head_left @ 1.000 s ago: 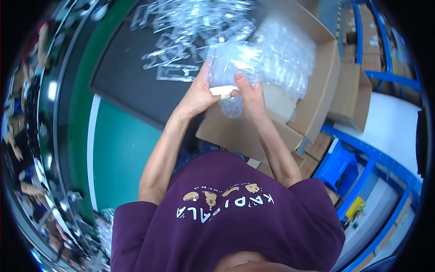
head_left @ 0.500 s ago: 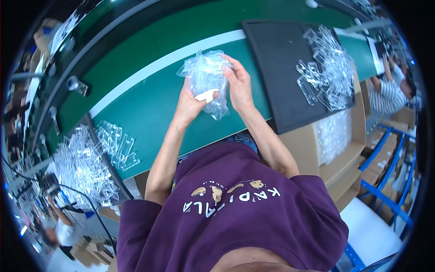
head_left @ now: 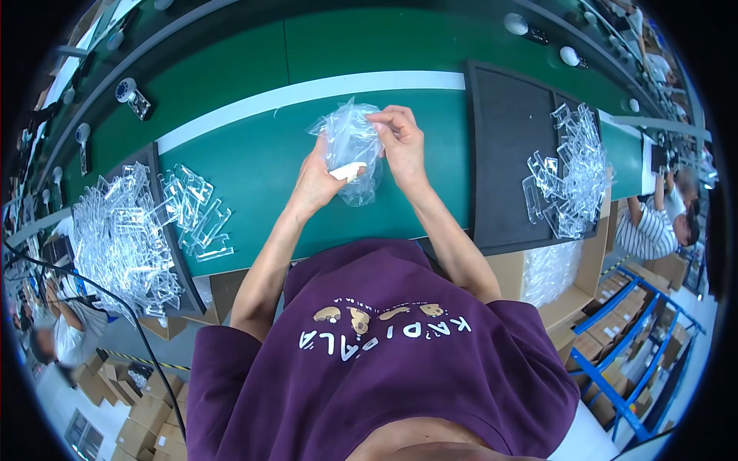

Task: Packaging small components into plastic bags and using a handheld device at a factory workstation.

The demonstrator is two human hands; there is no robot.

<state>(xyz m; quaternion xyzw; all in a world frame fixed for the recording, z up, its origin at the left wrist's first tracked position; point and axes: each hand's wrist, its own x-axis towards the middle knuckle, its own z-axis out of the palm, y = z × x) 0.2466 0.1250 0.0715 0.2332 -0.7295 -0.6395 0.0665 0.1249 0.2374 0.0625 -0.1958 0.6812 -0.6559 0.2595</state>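
Both hands working a clear plastic bag open above the green belt.

L to R: pile of clear plastic parts (head_left: 123,238) on a black tray, well apart. Left hand (head_left: 319,180) closed on bag (head_left: 352,154) w/ a small white piece; right hand (head_left: 401,146) pinches its top edge. Looks like opening/emptying step; next needs a steady pull apart w/o tearing.
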